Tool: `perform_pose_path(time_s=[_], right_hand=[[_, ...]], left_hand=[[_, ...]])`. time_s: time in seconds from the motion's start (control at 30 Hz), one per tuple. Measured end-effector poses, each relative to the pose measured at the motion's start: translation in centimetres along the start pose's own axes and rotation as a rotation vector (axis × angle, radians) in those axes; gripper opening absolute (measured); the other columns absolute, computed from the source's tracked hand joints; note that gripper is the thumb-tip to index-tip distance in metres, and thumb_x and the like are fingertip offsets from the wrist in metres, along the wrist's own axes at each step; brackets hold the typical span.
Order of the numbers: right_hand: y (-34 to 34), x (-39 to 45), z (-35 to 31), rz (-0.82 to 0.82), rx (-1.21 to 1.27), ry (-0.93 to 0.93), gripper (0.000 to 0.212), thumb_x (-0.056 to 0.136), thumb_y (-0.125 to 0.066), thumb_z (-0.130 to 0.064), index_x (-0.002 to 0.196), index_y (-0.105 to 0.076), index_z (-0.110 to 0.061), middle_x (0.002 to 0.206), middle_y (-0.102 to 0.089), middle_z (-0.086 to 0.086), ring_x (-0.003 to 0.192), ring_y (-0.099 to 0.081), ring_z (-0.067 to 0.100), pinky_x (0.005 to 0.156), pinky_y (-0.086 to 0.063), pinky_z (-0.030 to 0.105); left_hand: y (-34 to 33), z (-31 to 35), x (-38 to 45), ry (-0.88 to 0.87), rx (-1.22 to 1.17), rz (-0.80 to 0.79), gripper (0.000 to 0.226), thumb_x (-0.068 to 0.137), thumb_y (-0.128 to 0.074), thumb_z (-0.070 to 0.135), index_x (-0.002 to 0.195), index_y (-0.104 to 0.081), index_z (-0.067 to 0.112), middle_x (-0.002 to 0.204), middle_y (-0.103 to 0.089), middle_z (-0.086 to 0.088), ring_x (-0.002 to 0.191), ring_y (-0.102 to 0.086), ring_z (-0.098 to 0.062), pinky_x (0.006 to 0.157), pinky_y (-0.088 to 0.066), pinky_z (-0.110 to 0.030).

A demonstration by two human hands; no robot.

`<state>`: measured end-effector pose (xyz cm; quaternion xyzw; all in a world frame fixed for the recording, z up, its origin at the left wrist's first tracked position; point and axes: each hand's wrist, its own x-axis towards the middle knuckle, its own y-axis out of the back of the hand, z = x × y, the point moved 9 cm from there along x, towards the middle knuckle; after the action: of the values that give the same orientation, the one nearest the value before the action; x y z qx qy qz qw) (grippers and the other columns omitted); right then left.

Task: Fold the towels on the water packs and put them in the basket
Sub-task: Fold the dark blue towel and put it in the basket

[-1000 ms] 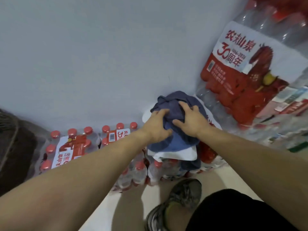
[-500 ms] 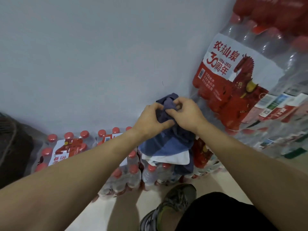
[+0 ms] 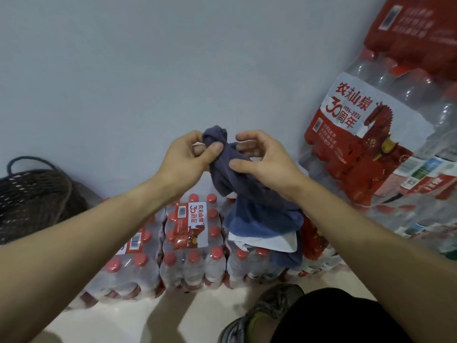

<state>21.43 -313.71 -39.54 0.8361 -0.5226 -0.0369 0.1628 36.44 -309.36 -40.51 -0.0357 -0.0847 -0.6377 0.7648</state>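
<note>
The left hand [image 3: 184, 158] pinches the top of a bunched dark blue towel [image 3: 223, 167], thumb over the cloth; the right hand [image 3: 263, 160] grips it just at 3 o'clock, fingers curled. Its tail hangs onto a blue and white towel pile [image 3: 264, 231] atop the water packs [image 3: 190, 243] at 6 o'clock. The woven basket [image 3: 34, 199] sits at 8 o'clock

We find the basket [image 3: 32, 199] far left on the floor, water packs [image 3: 193, 243] along the wall (towels [image 3: 264, 226] atop the rightmost), taller packs [image 3: 385, 134] stacked right.
</note>
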Motion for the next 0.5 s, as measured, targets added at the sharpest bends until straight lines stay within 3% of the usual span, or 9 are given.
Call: perform_pose_path(time_s=[0.07,0.13,0.23,0.33,0.4,0.5], right_hand=[[-1.8,-0.2,0.4,-0.118,-0.052,-0.065,0.04,0.083,-0.077,-0.019,0.12,-0.061,-0.017,0.11,-0.067,0.001,0.099,-0.067,0.01,0.085,-0.055,0.021],[-3.8,-0.6,0.3,-0.212,-0.124,-0.064,0.022,0.089,-0.071,-0.022,0.108,-0.066,-0.013,0.101,-0.072,0.001,0.092,-0.069,0.011,0.081,-0.056,0.026],[-7.0,-0.8,0.0,-0.25,0.064,-0.123,0.007,0.096,-0.061,-0.016,0.095,-0.06,-0.01,0.087,-0.07,0.004,0.079,-0.069,0.014,0.066,-0.06,0.033],[-10.1,-0.9,-0.6,-0.28,0.224,-0.157,0.006,0.098,-0.058,-0.016,0.094,-0.055,-0.012,0.076,-0.07,-0.001,0.068,-0.069,0.011,0.053,-0.055,0.027],[-11.8,-1.0,-0.8,-0.309,0.213,-0.129,0.006,0.098,-0.058,-0.016,0.093,-0.056,-0.014,0.073,-0.07,-0.003,0.065,-0.068,0.01,0.051,-0.053,0.025],[-13.6,-0.8,-1.2,-0.332,0.214,-0.111,0.007,0.098,-0.058,-0.017,0.092,-0.057,-0.014,0.071,-0.07,-0.005,0.059,-0.066,0.006,0.045,-0.048,0.019]], left_hand=[[1.7,0.5,-0.7,0.031,-0.002,-0.017,0.029,0.095,-0.059,0.014,0.113,-0.054,-0.008,0.099,-0.072,-0.024,0.088,-0.072,-0.025,0.081,-0.06,-0.034],[3.5,0.9,-1.7,0.065,0.017,-0.029,0.043,0.089,-0.064,0.024,0.114,-0.054,-0.01,0.099,-0.073,-0.02,0.09,-0.072,-0.025,0.085,-0.059,-0.038],[6.3,1.4,-3.5,0.047,0.175,-0.019,0.051,0.077,-0.068,0.04,0.101,-0.062,-0.004,0.094,-0.072,-0.018,0.084,-0.067,-0.022,0.088,-0.054,-0.047],[9.1,0.5,-5.7,0.057,0.364,0.005,0.056,0.073,-0.073,0.054,0.093,-0.067,0.002,0.092,-0.072,-0.016,0.086,-0.068,-0.027,0.086,-0.052,-0.05],[10.8,-1.0,-6.9,0.116,0.347,0.016,0.059,0.074,-0.074,0.057,0.094,-0.067,0.002,0.093,-0.072,-0.017,0.088,-0.07,-0.03,0.085,-0.052,-0.054],[13.2,-2.6,-8.2,0.155,0.318,0.049,0.059,0.076,-0.07,0.051,0.097,-0.065,-0.004,0.094,-0.07,-0.025,0.08,-0.064,-0.021,0.084,-0.051,-0.056]])
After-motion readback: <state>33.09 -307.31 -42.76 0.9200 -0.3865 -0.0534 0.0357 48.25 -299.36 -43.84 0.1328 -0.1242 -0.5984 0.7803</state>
